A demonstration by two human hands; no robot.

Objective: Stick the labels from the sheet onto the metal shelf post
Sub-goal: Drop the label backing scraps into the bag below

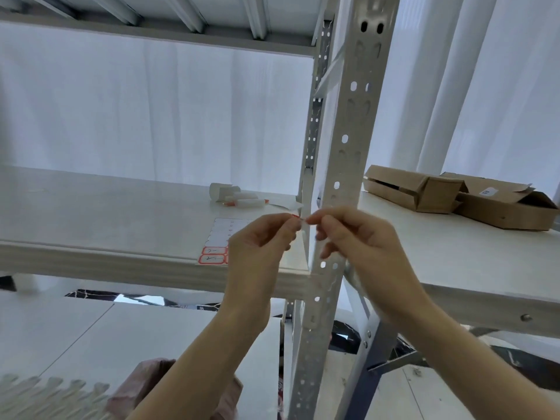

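Grey perforated metal, the shelf post stands upright through the middle of my view. Left of the post a pale shelf meets it. Right of the post, two open cardboard boxes sit on another board. My left grip is raised just left of the post and my right grip in front of it, fingertips almost meeting. The label sheet lies flat on the shelf left of the post, partly behind my left grip, with two red-bordered labels at its near end. Farther back, left of the post, lie small white tubes. Both grips pinch one red-edged label, held just left of the post.
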